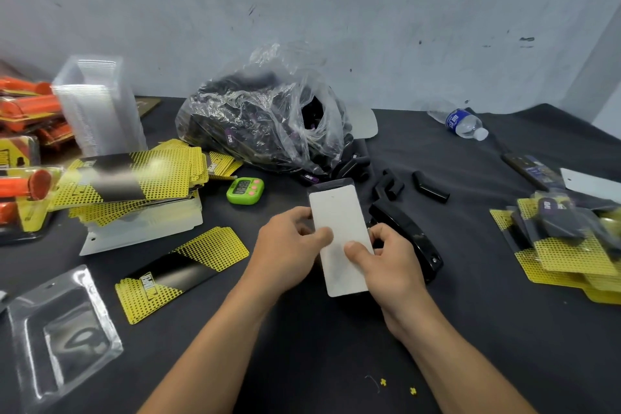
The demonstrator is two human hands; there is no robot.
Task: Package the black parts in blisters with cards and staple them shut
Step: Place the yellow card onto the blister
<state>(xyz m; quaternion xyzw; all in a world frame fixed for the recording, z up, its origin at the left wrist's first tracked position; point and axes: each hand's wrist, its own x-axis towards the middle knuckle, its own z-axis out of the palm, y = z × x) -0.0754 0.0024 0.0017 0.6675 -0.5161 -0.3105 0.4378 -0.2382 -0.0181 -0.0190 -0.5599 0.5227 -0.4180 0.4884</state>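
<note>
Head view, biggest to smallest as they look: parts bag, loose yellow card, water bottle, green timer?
1. parts bag
2. loose yellow card
3. water bottle
4. green timer
The bottle lies farther back, so it may really be larger than it looks.

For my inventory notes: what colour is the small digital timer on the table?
The timer is bright green with pink buttons; head view shows it best.

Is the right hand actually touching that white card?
Touching. The head view shows the right hand pinching the white card, thumb flat on its face.
</note>
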